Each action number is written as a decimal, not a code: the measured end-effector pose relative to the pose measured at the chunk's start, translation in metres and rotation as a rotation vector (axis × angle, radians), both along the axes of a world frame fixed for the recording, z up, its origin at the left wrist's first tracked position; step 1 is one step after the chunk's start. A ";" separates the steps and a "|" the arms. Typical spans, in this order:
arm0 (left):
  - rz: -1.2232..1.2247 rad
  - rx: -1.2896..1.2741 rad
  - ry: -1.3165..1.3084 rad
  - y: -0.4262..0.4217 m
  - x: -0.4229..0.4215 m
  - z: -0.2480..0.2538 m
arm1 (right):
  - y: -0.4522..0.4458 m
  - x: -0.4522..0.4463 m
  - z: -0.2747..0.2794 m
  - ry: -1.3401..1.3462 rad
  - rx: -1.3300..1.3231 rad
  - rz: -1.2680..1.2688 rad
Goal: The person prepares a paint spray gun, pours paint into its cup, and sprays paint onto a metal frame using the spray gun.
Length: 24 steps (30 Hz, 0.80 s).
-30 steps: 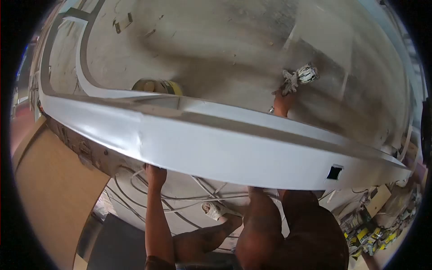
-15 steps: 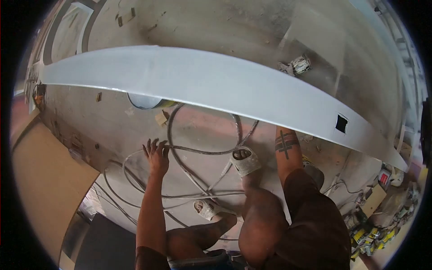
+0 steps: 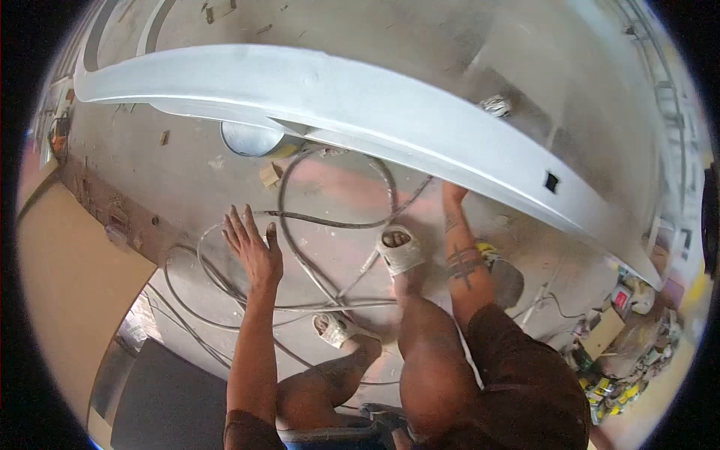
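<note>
A long, white, curved panel (image 3: 360, 90) spans the view, with a small square hole (image 3: 552, 181) toward its right end. Its lower edge and part of its underside show. My right hand (image 3: 453, 192) reaches to that lower edge; the fingers are hidden behind the panel, so their grip cannot be made out. My left hand (image 3: 255, 246) is held out over the floor, fingers stretched and apart, holding nothing. Behind the left hand lie looped hoses (image 3: 289, 259). A round metal can (image 3: 249, 139) stands partly under the panel.
Cardboard (image 3: 82, 277) and a dark flat-topped object (image 3: 169, 397) are at lower left. Clutter with yellow packets (image 3: 611, 390) lies at lower right. A yellow-marked bucket (image 3: 504, 281) sits beside my right forearm. A crumpled item (image 3: 495, 105) lies beyond the panel.
The panel sits higher in view and is tilted, showing more of its underside. My right hand has come partly out from beneath it. My left fingers have straightened and spread.
</note>
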<state>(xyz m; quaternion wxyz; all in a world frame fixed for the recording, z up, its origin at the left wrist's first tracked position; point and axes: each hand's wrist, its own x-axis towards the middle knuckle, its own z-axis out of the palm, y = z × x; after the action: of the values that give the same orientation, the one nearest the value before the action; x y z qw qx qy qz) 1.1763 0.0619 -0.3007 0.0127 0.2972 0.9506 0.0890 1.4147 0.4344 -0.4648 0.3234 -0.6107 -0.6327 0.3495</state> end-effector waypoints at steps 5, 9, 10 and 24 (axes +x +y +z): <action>-0.060 -0.018 -0.055 -0.011 -0.009 0.097 | -0.115 0.028 0.045 -0.419 -0.191 0.054; -0.228 -0.205 -0.409 -0.064 -0.056 0.178 | -0.189 0.083 0.094 -0.380 -0.563 0.717; -0.286 -0.239 -0.618 -0.076 -0.068 0.200 | -0.189 0.091 0.116 -0.268 -0.815 0.840; -0.100 -0.339 -1.514 -0.279 -0.028 0.361 | -0.177 0.215 0.288 -0.669 -0.640 -0.574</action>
<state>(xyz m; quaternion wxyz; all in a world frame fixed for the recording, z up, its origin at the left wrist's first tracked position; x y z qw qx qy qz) 1.1485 -0.2175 0.0601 0.7078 0.1920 0.6690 0.1207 1.6301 0.2573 -0.1767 -0.0152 -0.9046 -0.3711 0.2091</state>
